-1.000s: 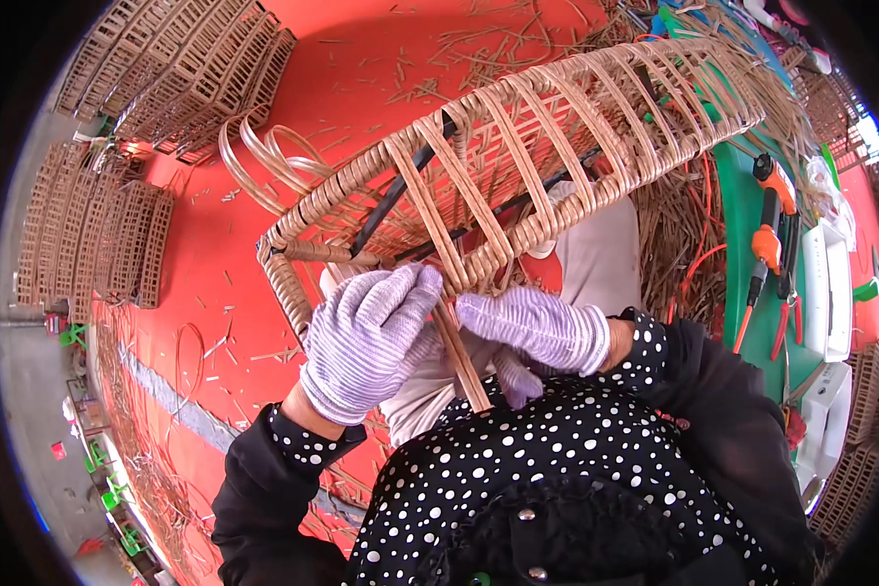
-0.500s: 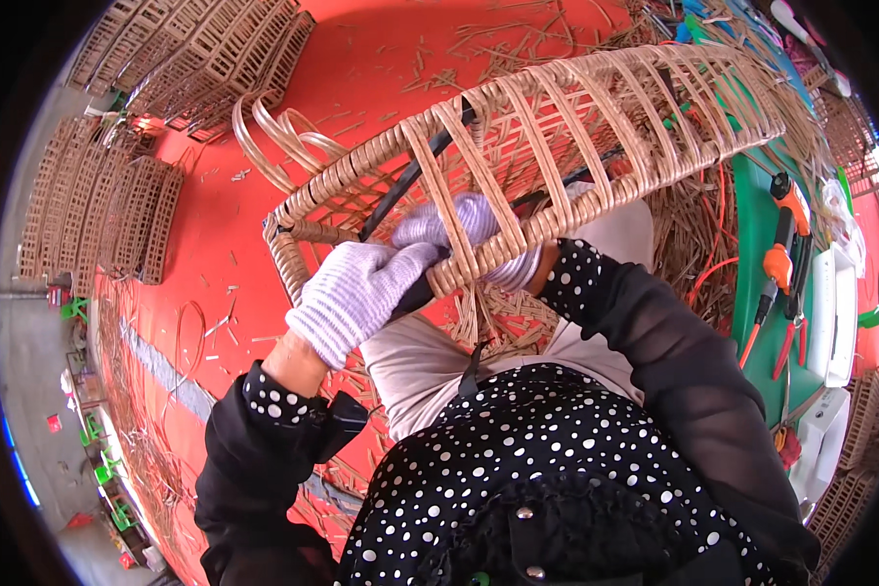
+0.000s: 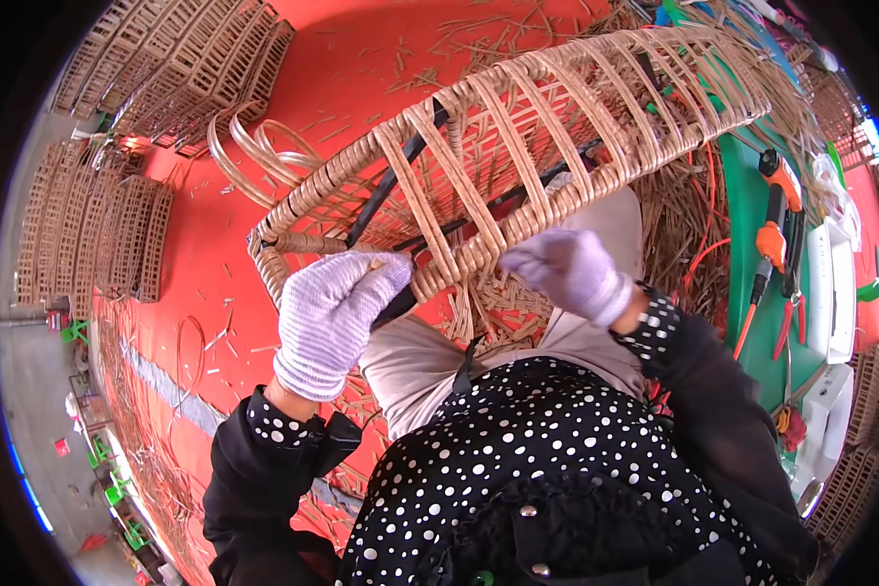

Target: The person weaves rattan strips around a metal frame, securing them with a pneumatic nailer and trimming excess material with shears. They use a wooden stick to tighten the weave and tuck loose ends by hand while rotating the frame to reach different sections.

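A long brown piece of wickerwork (image 3: 557,195), woven over a black frame, slants across my lap with its right end farther away. My left hand (image 3: 337,313), in a pale lilac knitted glove, is closed on its near rail at the left, where a dark bare stretch of frame shows beside the wound part. Just in front of the same rail, to the right, is my right hand (image 3: 571,273) in a matching glove. Its fingers are curled together and slightly blurred; I cannot make out anything in them. Loose loops of tan strand (image 3: 254,156) stick out beyond the far left edge.
Stacked wicker panels (image 3: 166,73) stand at the far left on the red floor (image 3: 215,234), with cut strand scraps scattered about. On the right, an orange and black power tool (image 3: 776,210) and red-handled pliers (image 3: 784,327) lie on a green surface (image 3: 742,225) beside white boxes (image 3: 832,293).
My right hand has come out from inside the wickerwork to the near side of the rail. My left hand stays at the rail. The wickerwork has shifted slightly left in view.
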The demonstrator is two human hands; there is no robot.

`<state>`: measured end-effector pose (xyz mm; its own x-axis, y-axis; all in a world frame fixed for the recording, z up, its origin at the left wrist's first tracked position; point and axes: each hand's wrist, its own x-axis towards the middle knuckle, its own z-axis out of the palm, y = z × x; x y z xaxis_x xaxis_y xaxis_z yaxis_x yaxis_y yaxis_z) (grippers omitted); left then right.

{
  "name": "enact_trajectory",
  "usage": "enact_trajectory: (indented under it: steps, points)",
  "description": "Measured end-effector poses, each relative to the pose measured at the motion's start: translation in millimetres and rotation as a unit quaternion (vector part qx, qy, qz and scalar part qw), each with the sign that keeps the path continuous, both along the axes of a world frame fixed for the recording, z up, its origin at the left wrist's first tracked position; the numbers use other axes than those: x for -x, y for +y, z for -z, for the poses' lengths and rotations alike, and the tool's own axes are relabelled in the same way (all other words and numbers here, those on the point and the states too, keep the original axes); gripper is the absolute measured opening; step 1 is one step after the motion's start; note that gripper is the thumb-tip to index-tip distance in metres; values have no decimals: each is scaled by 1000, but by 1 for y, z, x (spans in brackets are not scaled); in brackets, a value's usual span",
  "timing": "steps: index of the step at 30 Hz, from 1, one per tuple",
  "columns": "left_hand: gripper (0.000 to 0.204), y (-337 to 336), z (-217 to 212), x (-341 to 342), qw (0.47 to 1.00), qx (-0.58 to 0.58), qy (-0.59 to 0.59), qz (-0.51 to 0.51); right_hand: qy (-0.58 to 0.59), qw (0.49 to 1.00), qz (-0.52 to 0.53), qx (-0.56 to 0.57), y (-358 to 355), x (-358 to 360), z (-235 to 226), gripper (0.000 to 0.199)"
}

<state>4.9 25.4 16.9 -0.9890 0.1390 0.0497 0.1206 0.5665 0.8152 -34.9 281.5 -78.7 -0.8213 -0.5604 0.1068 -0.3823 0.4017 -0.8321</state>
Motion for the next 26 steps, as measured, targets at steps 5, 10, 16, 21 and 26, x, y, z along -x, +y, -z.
enact_trajectory:
  steps: [5,10,16,21,26]
  points:
    - [18,-3,7,-11,922,232,290,110,47,961,260,86,93,-12,-24,18]
    - [27,13,5,-24,883,304,340,114,194,829,524,-13,248,11,-22,26]
    - [24,11,13,-30,933,232,268,55,5,785,528,-323,355,37,8,65]
    - [24,13,18,-40,945,204,256,15,-151,809,543,-170,406,79,40,29]
    - [23,12,19,-32,911,264,311,64,-128,810,559,-120,452,95,42,27]
